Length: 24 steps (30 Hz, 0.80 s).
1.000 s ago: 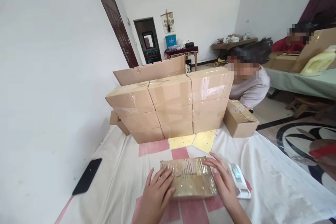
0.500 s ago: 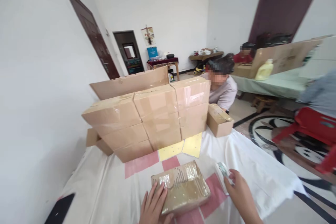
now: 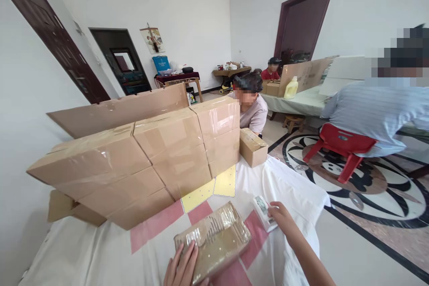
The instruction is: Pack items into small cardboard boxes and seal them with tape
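A tape-wrapped cardboard box [image 3: 219, 243] lies on the cloth in front of me. My left hand [image 3: 182, 263] rests on its left end, fingers stretched flat over the top. To the right of that box is a small white box [image 3: 264, 214] with a greenish printed face. My right hand [image 3: 279, 216] has its fingers closed at this white box's right edge; the far side of the grip is hidden.
A wall of stacked cardboard boxes [image 3: 181, 156] stands across the table, with yellow sheets [image 3: 225, 184] at its foot. A single carton [image 3: 254, 147] sits at its right end, near a person [image 3: 256, 114] behind. Another person sits on a red chair [image 3: 348, 140] at right.
My view has swung to the right, so the scene sits further left and the person on the red chair shows more fully. Both hands stay at the same boxes.
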### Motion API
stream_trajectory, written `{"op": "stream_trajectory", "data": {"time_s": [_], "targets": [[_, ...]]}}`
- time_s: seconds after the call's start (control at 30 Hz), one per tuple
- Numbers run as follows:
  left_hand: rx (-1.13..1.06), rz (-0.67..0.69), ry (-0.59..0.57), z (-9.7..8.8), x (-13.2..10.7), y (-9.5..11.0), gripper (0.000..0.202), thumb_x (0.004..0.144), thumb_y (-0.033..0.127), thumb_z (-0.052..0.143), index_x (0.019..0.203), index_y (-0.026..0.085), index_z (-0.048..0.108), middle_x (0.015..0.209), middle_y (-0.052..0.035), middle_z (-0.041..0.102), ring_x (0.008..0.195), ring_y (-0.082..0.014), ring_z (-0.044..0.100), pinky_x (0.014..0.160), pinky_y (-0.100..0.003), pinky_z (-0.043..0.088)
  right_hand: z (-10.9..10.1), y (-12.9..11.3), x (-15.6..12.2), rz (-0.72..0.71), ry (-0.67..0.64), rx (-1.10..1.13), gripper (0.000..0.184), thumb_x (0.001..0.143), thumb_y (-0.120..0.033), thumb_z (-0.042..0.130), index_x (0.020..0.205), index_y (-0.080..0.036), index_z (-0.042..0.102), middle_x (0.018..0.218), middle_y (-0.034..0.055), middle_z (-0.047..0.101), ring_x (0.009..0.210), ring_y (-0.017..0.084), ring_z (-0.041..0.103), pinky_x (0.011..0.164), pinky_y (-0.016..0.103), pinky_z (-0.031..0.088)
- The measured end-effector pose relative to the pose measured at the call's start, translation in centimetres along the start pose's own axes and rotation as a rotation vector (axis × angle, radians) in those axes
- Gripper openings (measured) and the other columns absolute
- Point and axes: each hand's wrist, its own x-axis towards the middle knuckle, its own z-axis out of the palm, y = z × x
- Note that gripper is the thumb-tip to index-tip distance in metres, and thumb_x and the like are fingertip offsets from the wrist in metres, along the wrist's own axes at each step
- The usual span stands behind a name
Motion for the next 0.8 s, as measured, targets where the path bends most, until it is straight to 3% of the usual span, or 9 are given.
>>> {"op": "stream_trajectory", "data": {"time_s": [0.07,0.2,0.27,0.37,0.47,0.53,0.6,0.7,0.8], "targets": [[0.002,-0.007,-0.015,-0.7,0.5,0.6,0.083,0.084,0.041,0.064,0.159,0.032,0.03,0.126,-0.0007,0.073,0.115,-0.0293,0.067,0.087,-0.039,0.055,-0.5,-0.9,-0.5,0.034,-0.034,-0.029,0.037,0.07,-0.043,0.054,0.1,-0.021,0.051,0.072,0.0006,0.067,0.07,0.021,0.067,0.068,0.032,0.049],[0.006,-0.29,-0.04,-2.8,2.6,3.5,0.073,0.089,0.03,0.056,0.157,0.035,0.032,0.13,-0.0029,0.071,0.131,-0.0362,0.055,0.101,-0.053,0.045,-0.9,-2.0,-0.9,0.021,-0.05,-0.137,0.024,0.075,-0.033,0.052,0.096,-0.022,0.049,0.067,-0.001,0.067,0.069,0.021,0.069,0.068,0.031,0.048],[-0.007,-0.361,0.005,-4.2,4.1,4.8,0.065,0.09,0.027,0.056,0.153,0.032,0.04,0.129,-0.0046,0.071,0.134,-0.0372,0.052,0.107,-0.057,0.038,-1.0,-2.3,-1.0,0.013,-0.053,-0.168,0.02,0.076,-0.028,0.052,0.094,-0.022,0.048,0.065,-0.0013,0.066,0.068,0.021,0.069,0.067,0.031,0.047],[-0.103,-0.299,0.2,-6.0,6.1,6.8,0.049,0.086,0.022,0.066,0.134,0.025,0.06,0.117,-0.0087,0.074,0.13,-0.0348,0.055,0.107,-0.052,0.041,-1.0,-2.7,-1.0,0.021,-0.087,-0.17,0.021,0.075,-0.022,0.054,0.095,-0.022,0.049,0.065,-0.002,0.067,0.067,0.02,0.069,0.065,0.03,0.045],[-0.291,-0.142,0.39,-6.3,7.8,10.7,0.033,0.077,0.01,0.075,0.106,0.024,0.068,0.101,-0.0055,0.073,0.112,-0.0254,0.063,0.097,-0.039,0.05,-1.3,-3.0,-1.1,0.055,-0.131,-0.159,0.021,0.074,-0.019,0.056,0.094,-0.021,0.052,0.063,-0.0023,0.065,0.065,0.018,0.066,0.062,0.028,0.043],[-0.473,0.028,0.363,-4.7,9.0,14.5,0.038,0.074,0.009,0.078,0.105,0.028,0.065,0.103,-0.0014,0.07,0.106,-0.0198,0.063,0.096,-0.035,0.051,-1.6,-3.1,-1.2,0.086,-0.157,-0.143,0.021,0.074,-0.02,0.058,0.095,-0.02,0.055,0.068,-0.0015,0.066,0.065,0.016,0.063,0.062,0.026,0.042],[-0.626,0.131,0.22,-1.5,10.4,18.2,0.045,0.079,0.016,0.077,0.118,0.028,0.06,0.122,-0.0049,0.066,0.119,-0.0215,0.059,0.103,-0.037,0.049,-2.2,-3.2,-1.1,0.109,-0.193,-0.114,0.02,0.077,-0.023,0.059,0.097,-0.019,0.058,0.074,-0.0008,0.068,0.065,0.013,0.059,0.06,0.024,0.04],[-0.717,-0.058,-0.17,5.0,12.8,21.4,0.072,0.087,0.032,0.071,0.148,0.02,0.035,0.16,-0.0188,0.031,0.151,-0.0355,0.026,0.115,-0.055,0.038,-2.8,-3.7,-0.7,0.151,-0.264,-0.023,0.02,0.083,-0.032,0.058,0.097,-0.018,0.06,0.08,0.0012,0.071,0.063,0.011,0.052,0.058,0.022,0.036],[-0.748,-0.258,-0.348,10.5,14.8,21.3,0.096,0.08,0.031,0.077,0.154,0.014,0.019,0.167,-0.0218,0.007,0.155,-0.042,0.004,0.119,-0.063,0.028,-3.0,-4.2,-0.3,0.189,-0.276,0.031,0.019,0.085,-0.034,0.058,0.094,-0.017,0.059,0.081,0.0023,0.071,0.062,0.01,0.05,0.057,0.022,0.035]]}}
